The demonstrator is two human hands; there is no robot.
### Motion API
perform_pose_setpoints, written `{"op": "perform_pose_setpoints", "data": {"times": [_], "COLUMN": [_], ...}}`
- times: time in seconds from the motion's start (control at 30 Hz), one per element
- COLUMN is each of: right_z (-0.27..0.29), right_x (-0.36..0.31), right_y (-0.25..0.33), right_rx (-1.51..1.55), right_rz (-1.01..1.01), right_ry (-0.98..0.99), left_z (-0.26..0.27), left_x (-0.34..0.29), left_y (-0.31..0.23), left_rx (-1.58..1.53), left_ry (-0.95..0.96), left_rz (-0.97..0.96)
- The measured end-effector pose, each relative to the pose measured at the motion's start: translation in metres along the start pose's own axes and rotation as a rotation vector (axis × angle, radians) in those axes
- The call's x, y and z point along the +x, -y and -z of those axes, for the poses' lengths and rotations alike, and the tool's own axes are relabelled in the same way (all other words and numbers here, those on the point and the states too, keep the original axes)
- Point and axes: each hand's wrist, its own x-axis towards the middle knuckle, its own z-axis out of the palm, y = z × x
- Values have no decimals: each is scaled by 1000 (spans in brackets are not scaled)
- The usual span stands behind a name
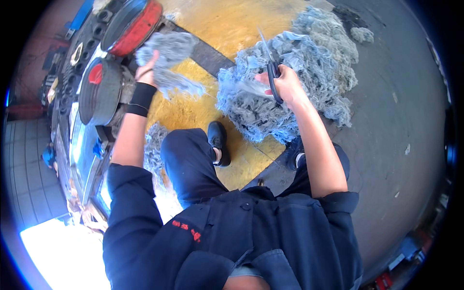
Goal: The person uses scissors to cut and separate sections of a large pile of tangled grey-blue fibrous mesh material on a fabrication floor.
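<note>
My left hand (148, 71), with a black band on its wrist, is closed round a loose clump of grey-blue thread waste (171, 50); loose strands trail from it to the right. In my right hand (288, 87) is a pair of scissors (273, 83) with black handles, its thin blades pointing up and away from me. That hand is over a big tangled heap of blue and grey thread waste (256, 113) on the floor, which has pale cloth-like scraps in it. Whether my right fingers also touch the heap, I cannot tell.
A red-and-black round drum (133, 36) and a grey one with a red patch (100, 92) stand at the left. Another fibre heap (155, 145) lies beside my left knee. My shoes (218, 140) rest near the big heap on a yellow-painted floor (208, 108) with dark bands.
</note>
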Motion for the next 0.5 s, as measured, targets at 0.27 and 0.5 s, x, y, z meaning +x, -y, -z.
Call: {"op": "perform_pose_setpoints", "data": {"times": [0.27, 0.5], "right_z": [-67, -110], "right_x": [-1, -17], "right_y": [-42, -24], "right_rx": [-168, -195], "right_rz": [131, 257], "right_ry": [199, 286], "left_z": [56, -3], "left_x": [-65, -114], "left_y": [-59, -60], "left_rx": [-293, -391], "left_ry": [162, 519], "left_rz": [9, 77]}}
